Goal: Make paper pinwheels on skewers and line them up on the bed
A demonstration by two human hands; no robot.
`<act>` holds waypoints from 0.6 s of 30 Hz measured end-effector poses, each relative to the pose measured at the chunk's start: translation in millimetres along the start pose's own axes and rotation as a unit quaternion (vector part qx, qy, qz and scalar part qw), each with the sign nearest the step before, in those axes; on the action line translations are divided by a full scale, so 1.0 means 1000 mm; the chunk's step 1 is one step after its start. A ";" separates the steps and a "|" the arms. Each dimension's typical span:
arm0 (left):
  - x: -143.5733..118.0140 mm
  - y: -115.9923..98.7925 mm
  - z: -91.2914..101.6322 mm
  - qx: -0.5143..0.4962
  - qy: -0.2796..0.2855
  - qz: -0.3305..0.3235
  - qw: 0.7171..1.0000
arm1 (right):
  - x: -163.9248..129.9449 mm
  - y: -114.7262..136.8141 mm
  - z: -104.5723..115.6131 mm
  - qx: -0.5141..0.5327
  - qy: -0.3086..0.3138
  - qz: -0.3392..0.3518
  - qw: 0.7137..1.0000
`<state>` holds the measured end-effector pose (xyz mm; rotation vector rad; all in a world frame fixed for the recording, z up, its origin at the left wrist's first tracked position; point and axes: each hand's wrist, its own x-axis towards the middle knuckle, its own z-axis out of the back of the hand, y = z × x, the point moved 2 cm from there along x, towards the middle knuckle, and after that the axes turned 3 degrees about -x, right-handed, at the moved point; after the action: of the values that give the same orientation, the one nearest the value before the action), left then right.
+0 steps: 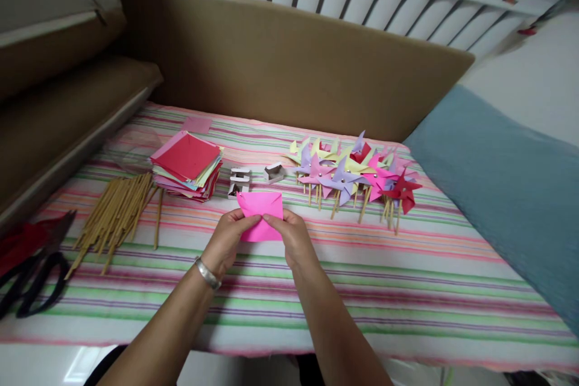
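A left hand [226, 238] and right hand [292, 234] pinch a pink paper square [260, 203] between them above a striped cloth [407, 280], a brown board [289, 66] standing beyond, paper pinwheels [344, 183] ahead rightward, open fabric nearer on that side, the cloth's near edge [257, 350] below the forearms [330, 313].

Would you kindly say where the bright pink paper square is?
The bright pink paper square is below-left of the head view's centre, held by the left hand and right hand, in front of small white boxes.
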<state>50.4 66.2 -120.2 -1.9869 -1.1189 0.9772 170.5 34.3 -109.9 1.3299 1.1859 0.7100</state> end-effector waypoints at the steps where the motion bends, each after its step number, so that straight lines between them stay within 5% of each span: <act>1: 0.000 0.001 0.001 -0.008 -0.006 -0.001 1.000 | 0.000 -0.001 -0.001 0.004 -0.002 0.004 1.000; 7: 0.006 -0.013 0.016 -0.007 -0.052 -0.008 0.999 | -0.005 0.000 -0.001 -0.162 -0.029 0.109 0.980; 10: 0.008 -0.027 0.029 -0.011 -0.095 -0.019 0.995 | -0.014 0.008 -0.003 -0.308 -0.048 0.277 0.909; 14: 0.006 -0.040 0.038 -0.018 -0.121 -0.018 0.992 | -0.023 0.008 -0.015 -0.447 0.033 0.420 0.789; 18: 0.004 -0.042 0.038 -0.007 -0.111 -0.006 0.994 | -0.022 -0.001 -0.020 -0.480 0.020 0.442 0.757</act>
<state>3.2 94.7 -106.4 -1.9148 -1.2571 1.2103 145.1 20.5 -102.1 0.8765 -0.0046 1.7360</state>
